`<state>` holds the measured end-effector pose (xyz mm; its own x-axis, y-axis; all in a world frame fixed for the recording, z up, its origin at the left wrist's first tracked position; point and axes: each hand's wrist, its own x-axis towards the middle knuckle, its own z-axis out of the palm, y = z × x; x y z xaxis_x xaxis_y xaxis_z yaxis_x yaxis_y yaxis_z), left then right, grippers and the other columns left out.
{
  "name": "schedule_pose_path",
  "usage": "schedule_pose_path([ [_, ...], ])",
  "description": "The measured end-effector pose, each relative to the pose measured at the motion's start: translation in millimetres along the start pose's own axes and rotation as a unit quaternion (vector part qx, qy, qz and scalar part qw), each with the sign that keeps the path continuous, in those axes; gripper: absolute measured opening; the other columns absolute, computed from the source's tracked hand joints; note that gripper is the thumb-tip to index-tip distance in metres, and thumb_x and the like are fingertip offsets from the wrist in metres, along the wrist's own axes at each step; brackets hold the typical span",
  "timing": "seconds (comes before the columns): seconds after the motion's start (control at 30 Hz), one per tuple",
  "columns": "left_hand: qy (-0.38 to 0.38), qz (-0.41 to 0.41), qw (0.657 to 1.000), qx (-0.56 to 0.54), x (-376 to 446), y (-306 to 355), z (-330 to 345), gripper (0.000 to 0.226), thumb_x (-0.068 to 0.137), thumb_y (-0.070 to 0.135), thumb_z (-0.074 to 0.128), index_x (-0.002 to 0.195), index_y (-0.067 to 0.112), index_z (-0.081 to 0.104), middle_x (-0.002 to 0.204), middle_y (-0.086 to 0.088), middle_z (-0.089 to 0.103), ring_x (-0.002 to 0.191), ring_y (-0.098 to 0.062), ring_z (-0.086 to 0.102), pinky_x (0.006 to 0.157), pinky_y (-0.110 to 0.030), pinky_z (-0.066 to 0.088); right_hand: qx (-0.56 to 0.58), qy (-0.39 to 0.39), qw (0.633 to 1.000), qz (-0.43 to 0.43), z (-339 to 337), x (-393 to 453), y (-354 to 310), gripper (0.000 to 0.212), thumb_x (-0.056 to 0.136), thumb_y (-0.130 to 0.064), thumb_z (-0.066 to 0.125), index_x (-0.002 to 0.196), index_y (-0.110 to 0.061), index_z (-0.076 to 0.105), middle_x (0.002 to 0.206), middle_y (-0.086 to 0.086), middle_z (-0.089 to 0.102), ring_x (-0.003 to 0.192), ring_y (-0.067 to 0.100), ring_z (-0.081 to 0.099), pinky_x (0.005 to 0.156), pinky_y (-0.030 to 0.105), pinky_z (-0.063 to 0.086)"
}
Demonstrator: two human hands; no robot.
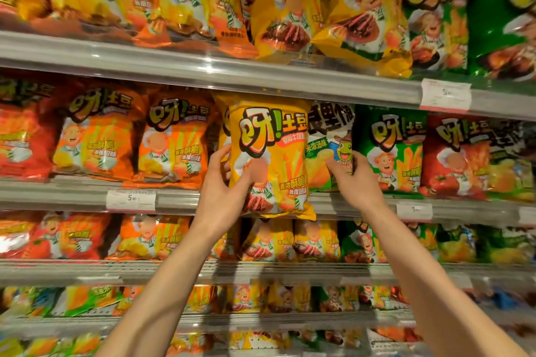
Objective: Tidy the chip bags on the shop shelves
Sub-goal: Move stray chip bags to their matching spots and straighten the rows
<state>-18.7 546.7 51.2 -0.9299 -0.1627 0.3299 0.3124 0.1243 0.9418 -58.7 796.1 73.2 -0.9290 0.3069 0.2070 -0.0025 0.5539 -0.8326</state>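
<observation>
A yellow chip bag (272,153) stands upright at the front of the second shelf, its lower edge hanging over the shelf rail. My left hand (223,191) grips its left side, thumb on the front. Directly to its right, a white-and-green bag with a frog cartoon (327,136) sits partly behind the yellow one. My right hand (355,180) pinches that bag's lower right part. Both arms reach up from the bottom of the view.
Orange bags (174,142) fill the shelf to the left, and green (391,151) and red bags (455,156) fill it to the right. Full shelves run above and below. Price tags (131,200) sit on the shelf rails (72,194).
</observation>
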Motion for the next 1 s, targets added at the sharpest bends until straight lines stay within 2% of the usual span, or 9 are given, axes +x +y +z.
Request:
schedule_pose_path([
  [0.1,0.003,-0.002,1.000,0.000,-2,2,-2,0.068,0.090,0.046,0.068,0.149,0.033,0.036,0.125,0.026,0.045,0.118,0.006,0.043,0.079,-0.004,0.037,0.033,0.002,0.999,-0.001,5,7,4,0.068,0.093,-0.045,0.067,0.144,-0.012,0.038,0.120,-0.002,0.063,0.107,0.015,0.064,0.088,0.028,0.048],
  [0.2,0.008,0.004,1.000,0.002,-2,1,-4,0.067,0.089,0.046,0.068,0.147,0.033,0.037,0.133,0.020,0.047,0.121,0.004,0.046,0.081,-0.004,0.039,0.042,0.008,0.999,-0.021,2,11,5,0.064,0.091,-0.042,0.071,0.139,-0.013,0.041,0.116,-0.002,0.064,0.091,0.000,0.061,0.073,0.018,0.046],
  [0.33,0.019,0.008,1.000,0.004,-2,0,-4,0.068,0.089,0.045,0.068,0.148,0.030,0.037,0.138,0.014,0.047,0.125,-0.001,0.045,0.085,-0.007,0.038,0.048,0.026,0.997,-0.046,-7,13,-7,0.069,0.084,-0.053,0.075,0.136,-0.021,0.043,0.123,-0.001,0.058,0.111,0.017,0.061,0.094,0.035,0.051],
  [0.43,0.023,0.009,1.000,0.006,-2,1,-5,0.068,0.090,0.045,0.068,0.148,0.030,0.038,0.136,0.016,0.049,0.126,-0.001,0.046,0.089,-0.010,0.037,0.020,0.038,0.997,-0.068,-17,11,-19,0.070,0.083,-0.056,0.074,0.137,-0.021,0.046,0.121,-0.003,0.055,0.109,0.014,0.055,0.080,0.020,0.043],
  [0.47,0.024,0.009,1.000,0.005,-3,0,-6,0.068,0.089,0.045,0.068,0.148,0.030,0.038,0.133,0.019,0.050,0.125,0.000,0.046,0.089,-0.009,0.037,0.008,0.043,0.996,-0.077,-21,10,-20,0.071,0.083,-0.059,0.073,0.138,-0.022,0.046,0.124,-0.003,0.055,0.111,0.014,0.054,0.081,0.021,0.042],
  [0.57,0.028,0.012,1.000,0.005,-5,2,-7,0.068,0.088,0.048,0.066,0.147,0.030,0.039,0.133,0.021,0.050,0.125,0.002,0.047,0.086,-0.005,0.037,-0.012,0.051,0.994,-0.096,-35,8,-15,0.075,0.080,-0.065,0.070,0.139,-0.025,0.048,0.132,-0.003,0.055,0.121,0.016,0.053,0.099,0.037,0.047],
  [0.77,0.031,0.025,0.999,0.028,-12,5,3,0.074,0.083,0.055,0.063,0.148,0.031,0.038,0.134,0.026,0.048,0.114,0.025,0.043,0.087,0.000,0.035,-0.014,0.056,0.994,-0.094,-70,-13,12,0.071,0.080,-0.063,0.072,0.138,-0.027,0.052,0.136,-0.005,0.059,0.125,0.017,0.054,0.104,0.042,0.046],
  [0.87,0.014,0.027,0.999,0.040,-17,8,24,0.080,0.078,0.062,0.059,0.149,0.033,0.035,0.142,0.025,0.040,0.124,0.014,0.038,0.096,-0.010,0.028,0.004,0.067,0.994,-0.084,-86,-25,27,0.068,0.083,-0.055,0.072,0.140,-0.025,0.051,0.134,-0.007,0.057,0.123,0.015,0.053,0.099,0.034,0.045],
  [1.0,0.016,0.039,0.997,0.066,-10,9,54,0.066,0.087,0.052,0.061,0.145,0.031,0.038,0.120,0.041,0.039,0.100,0.036,0.036,0.080,0.008,0.025,0.033,0.092,0.993,-0.060,-105,-36,49,0.061,0.085,-0.046,0.073,0.138,-0.024,0.051,0.122,-0.011,0.058,0.109,0.010,0.057,0.087,0.024,0.041],
])
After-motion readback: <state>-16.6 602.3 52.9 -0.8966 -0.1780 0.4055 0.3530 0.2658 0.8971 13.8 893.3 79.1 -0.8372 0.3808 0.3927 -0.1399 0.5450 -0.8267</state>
